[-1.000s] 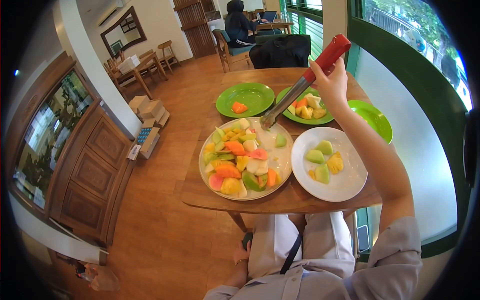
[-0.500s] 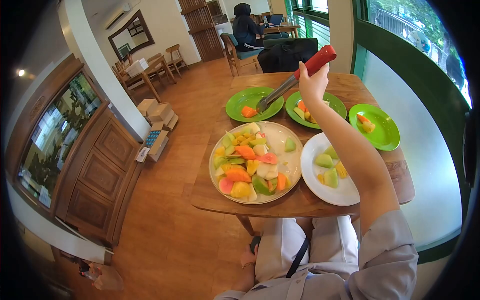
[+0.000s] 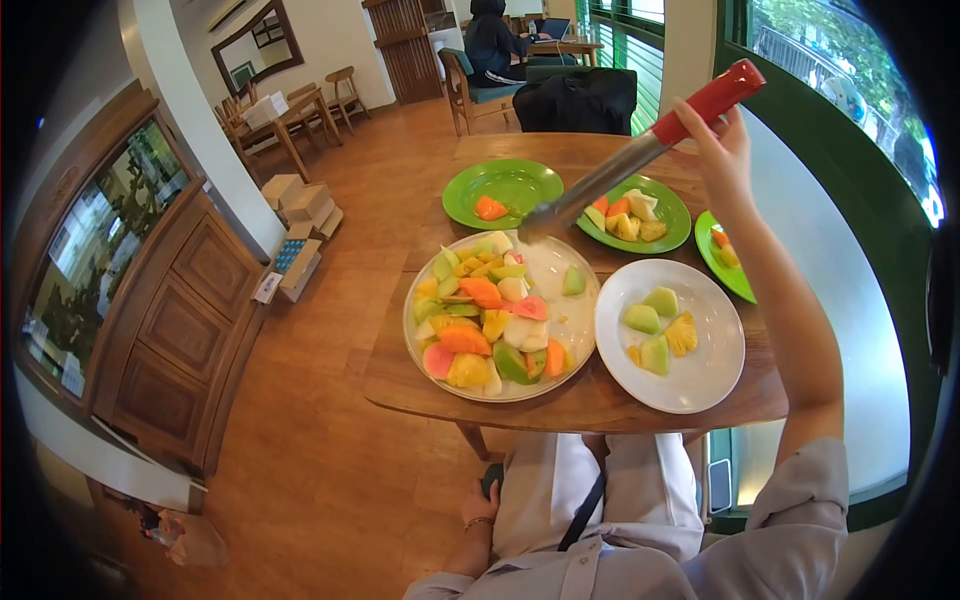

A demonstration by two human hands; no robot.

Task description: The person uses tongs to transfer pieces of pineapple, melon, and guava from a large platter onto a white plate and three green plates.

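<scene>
Gripping red-handled metal tongs [image 3: 608, 180] in right hand [image 3: 724, 152], with tips above far rim of round cream plate [image 3: 577, 325] of mixed cut fruit [image 3: 465, 340]; resting left hand [image 3: 480, 502] below plate, with grip unclear. Best squeezed lightly, low over soft pieces.

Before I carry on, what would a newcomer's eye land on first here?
Most likely the red-handled tongs, raised in the right hand, their tip near the far rim of the big plate heaped with cut fruit. Then the three bright green plates, beyond it and to its right.
</scene>
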